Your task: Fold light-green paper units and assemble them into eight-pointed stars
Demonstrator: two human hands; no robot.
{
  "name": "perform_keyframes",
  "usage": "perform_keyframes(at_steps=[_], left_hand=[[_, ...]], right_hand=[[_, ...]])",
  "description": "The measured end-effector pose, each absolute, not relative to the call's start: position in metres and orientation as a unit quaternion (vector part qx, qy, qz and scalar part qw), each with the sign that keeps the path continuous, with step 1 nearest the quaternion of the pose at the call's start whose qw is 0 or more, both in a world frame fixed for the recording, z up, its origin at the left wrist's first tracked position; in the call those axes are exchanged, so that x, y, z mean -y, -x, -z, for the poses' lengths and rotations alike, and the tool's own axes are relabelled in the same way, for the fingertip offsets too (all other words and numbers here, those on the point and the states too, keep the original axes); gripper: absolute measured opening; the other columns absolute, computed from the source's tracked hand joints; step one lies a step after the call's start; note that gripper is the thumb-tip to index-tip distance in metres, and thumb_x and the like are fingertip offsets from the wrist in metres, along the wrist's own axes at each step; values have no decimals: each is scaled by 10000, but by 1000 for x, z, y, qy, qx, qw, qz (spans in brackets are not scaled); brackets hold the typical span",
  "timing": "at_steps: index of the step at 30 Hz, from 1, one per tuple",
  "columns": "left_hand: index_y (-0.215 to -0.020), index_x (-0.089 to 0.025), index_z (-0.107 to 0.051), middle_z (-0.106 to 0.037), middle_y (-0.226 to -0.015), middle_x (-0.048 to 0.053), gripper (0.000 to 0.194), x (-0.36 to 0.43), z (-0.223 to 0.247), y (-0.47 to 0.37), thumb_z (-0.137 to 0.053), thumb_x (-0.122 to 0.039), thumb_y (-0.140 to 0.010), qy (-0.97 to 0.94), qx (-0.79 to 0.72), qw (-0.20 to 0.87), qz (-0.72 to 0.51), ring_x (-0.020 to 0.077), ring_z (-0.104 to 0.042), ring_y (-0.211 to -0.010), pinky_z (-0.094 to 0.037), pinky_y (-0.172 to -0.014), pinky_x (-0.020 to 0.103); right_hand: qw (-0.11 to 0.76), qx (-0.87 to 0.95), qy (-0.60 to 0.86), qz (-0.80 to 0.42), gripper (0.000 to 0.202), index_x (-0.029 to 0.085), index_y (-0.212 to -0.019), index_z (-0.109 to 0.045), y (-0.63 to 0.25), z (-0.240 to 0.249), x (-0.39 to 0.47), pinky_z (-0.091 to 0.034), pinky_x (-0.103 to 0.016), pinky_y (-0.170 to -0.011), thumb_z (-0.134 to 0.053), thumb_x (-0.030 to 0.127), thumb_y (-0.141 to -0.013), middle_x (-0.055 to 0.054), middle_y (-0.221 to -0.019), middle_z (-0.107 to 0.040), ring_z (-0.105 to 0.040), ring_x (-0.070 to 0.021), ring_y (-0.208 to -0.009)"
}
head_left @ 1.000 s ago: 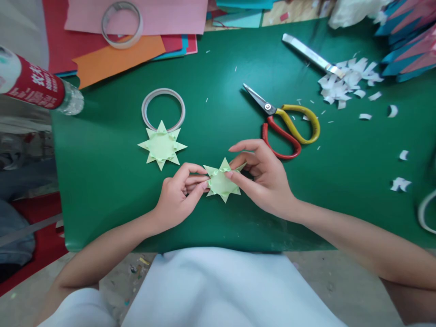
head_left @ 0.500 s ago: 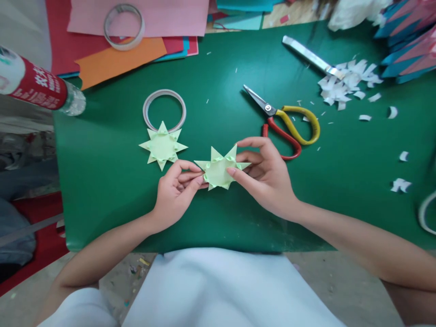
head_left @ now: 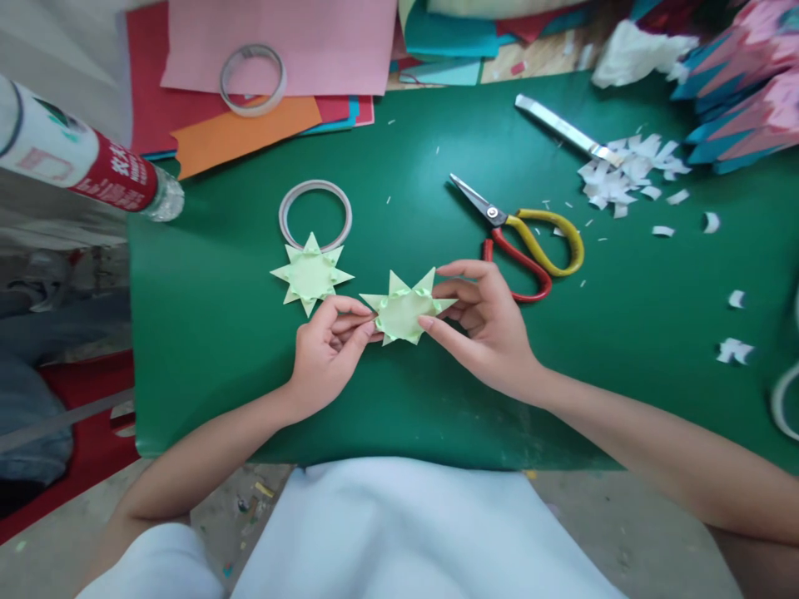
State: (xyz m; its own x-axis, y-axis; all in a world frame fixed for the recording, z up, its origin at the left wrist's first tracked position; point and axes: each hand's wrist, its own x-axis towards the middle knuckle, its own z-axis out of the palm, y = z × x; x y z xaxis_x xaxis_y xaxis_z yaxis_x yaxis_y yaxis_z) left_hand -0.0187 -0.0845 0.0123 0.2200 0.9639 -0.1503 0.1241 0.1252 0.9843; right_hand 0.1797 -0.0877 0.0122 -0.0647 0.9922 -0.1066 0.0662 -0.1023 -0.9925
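Note:
Between my hands is a pale green paper star [head_left: 403, 314] with pointed rays and small curled bits around its centre. My left hand [head_left: 330, 353] pinches its left lower edge between thumb and fingers. On the other side, my right hand [head_left: 483, 324] grips it with the thumb on its face and the fingers behind and at an upper point. A second green paper star [head_left: 312, 274] lies on the table to the left, its top point over a roll of tape [head_left: 283, 218]. Scissors [head_left: 493, 215] with one yellow and one red handle lie just beyond my right hand.
A utility knife [head_left: 562, 129] lies by a heap of white paper scraps [head_left: 627, 170] at the back right. Coloured paper sheets [head_left: 250, 137], with another tape roll [head_left: 225, 83] on them, cover the back left. A bottle [head_left: 125, 175] juts in at left. Pink-blue folded paper [head_left: 742, 125] stands far right.
The whole view has shifted, so the table things sit a little lower and those on the left further right. My hands keep the same hold on the star.

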Motion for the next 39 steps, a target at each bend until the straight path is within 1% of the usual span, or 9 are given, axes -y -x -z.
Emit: perform_keyframes(at_steps=[6, 11, 16, 19, 21, 24, 29, 35, 39], left_hand=[[-1112, -216, -558, -724, -1028, 37, 218, 64, -19, 39, -568, -167, -899, -790, -436, 241, -358, 148, -711, -959, -567, -875, 257], [-1240, -145, -514, -533, -1279, 200, 468, 42, -31, 59, -640, -351, -839, -814, -547, 34, -191, 351, -495, -1234, -430, -1025, 523], [-1352, -95, -425, -489, -1262, 221, 708, 43, -32, 62, -662, -460, -793, -804, -589, 30, -74, 390, -444, -1214, -433, -990, 534], [-1346, -117, -441, -515, -1207, 195, 649, 47, -31, 60, -644, -420, -809, -814, -577, 22, -61, 367, -468, -1165, -459, -960, 514], [-1328, -121, -457, -519, -1203, 189, 624, 49, -29, 59, -648, -404, -805, -820, -568, 23, -66, 357, -475, -1156, -472, -956, 498], [-1311, -127, -465, -531, -1215, 180, 577, 52, -26, 55, -632, -380, -820, -829, -552, 43, -76, 342, -492, -1157, -483, -962, 485], [-1341, -153, -429, -498, -1345, 177, 528, 52, -16, 51, -569, -358, -875, -843, -525, 67, -98, 341, -469, -1260, -455, -1029, 502], [-1347, -142, -424, -471, -1409, 188, 487, 37, -3, 58, -519, -355, -919, -838, -525, 56, -134, 341, -435, -1330, -415, -1080, 519], [-1326, -138, -436, -497, -1383, 189, 467, 28, 2, 62, -527, -341, -915, -833, -527, 57, -159, 330, -455, -1315, -427, -1069, 510]], right_hand=[[460, 526, 505, -507, 394, 263, -1080, -469, -185, -7, 82, -528, -243, -543, -746, 311, -804, 22, -817, -660, -641, -126, -649], [478, 538, 530, -450, 396, 287, -1088, -487, -191, 3, 70, -442, -223, -412, -749, 319, -792, 30, -822, -655, -600, -108, -531], [481, 581, 519, -401, 265, 272, -1129, -500, -195, 8, 57, -600, -334, -718, -606, 351, -900, -59, -1098, -663, -698, -188, -878], [427, 683, 525, -275, 329, 226, -1205, -510, -196, 5, 59, -522, -470, -997, -583, 346, -907, -151, -1401, -507, -537, -293, -1280], [371, 758, 518, -140, 375, 192, -1216, -528, -197, 2, 63, -422, -542, -1090, -618, 336, -882, -183, -1501, -395, -395, -349, -1396], [298, 842, 449, -14, 347, 177, -1187, -577, -197, 0, 69, -383, -527, -1125, -634, 313, -873, -161, -1475, -457, -384, -339, -1405], [207, 887, 412, -12, 346, 165, -1244, -602, -195, 4, 70, -431, -468, -1106, -546, 302, -932, -119, -1447, -507, -459, -283, -1362], [183, 886, 425, -29, 437, 127, -1339, -543, -197, 8, 64, -439, -479, -1098, -502, 322, -951, -145, -1492, -444, -416, -289, -1392], [183, 893, 411, 3, 341, 158, -1228, -614, -200, -4, 47, -437, -474, -1079, -494, 322, -955, -135, -1413, -536, -494, -288, -1318]])
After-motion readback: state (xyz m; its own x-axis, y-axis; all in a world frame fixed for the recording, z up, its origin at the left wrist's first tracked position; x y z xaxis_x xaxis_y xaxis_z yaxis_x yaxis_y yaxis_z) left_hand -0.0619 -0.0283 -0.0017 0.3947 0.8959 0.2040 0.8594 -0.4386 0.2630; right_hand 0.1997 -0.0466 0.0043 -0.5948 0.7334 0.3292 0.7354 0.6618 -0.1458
